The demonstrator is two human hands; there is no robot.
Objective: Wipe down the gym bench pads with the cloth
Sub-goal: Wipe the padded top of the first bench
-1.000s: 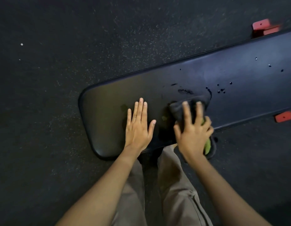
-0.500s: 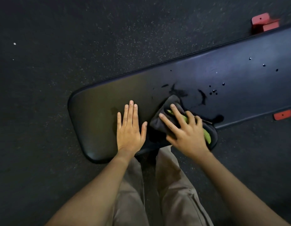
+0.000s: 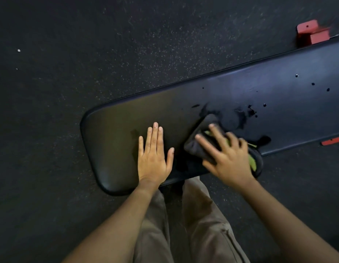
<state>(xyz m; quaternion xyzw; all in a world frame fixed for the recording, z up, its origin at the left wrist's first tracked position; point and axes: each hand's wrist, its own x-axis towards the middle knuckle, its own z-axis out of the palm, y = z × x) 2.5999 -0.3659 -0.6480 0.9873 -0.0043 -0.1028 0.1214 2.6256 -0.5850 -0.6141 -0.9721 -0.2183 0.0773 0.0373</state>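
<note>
The dark grey folded cloth with yellow-green patches (image 3: 198,149) lies on the near edge of the long black padded vinyl bench (image 3: 115,141), about midway along the part of the pad that is in view. Its right end hangs slightly over the near edge. The right hand (image 3: 229,158) lies on top of the cloth and presses it onto the pad. Its fingers (image 3: 216,133) are spread and mostly straight, pointing up and to the left across the fabric rather than wrapped round it. The hand is slightly blurred.

Just beyond the cloth the pad surface shows dark wet smears and a cluster of small droplets (image 3: 252,112). A few more single drops are scattered further toward the right end.

The left hand (image 3: 154,156) rests flat on the pad just left of the cloth, apart from it. Its palm is down, its fingers are straight and close together, and its thumb is angled out toward the cloth.

The pad runs diagonally from a rounded end at lower left up toward the right edge of the view. Red metal frame parts show beyond its far edge at upper right (image 3: 309,32) and below its near edge at right (image 3: 331,141).

Under the bench is a dark speckled rubber floor (image 3: 89,54). The person's khaki trousers (image 3: 201,224) show between the forearms at the bottom.
</note>
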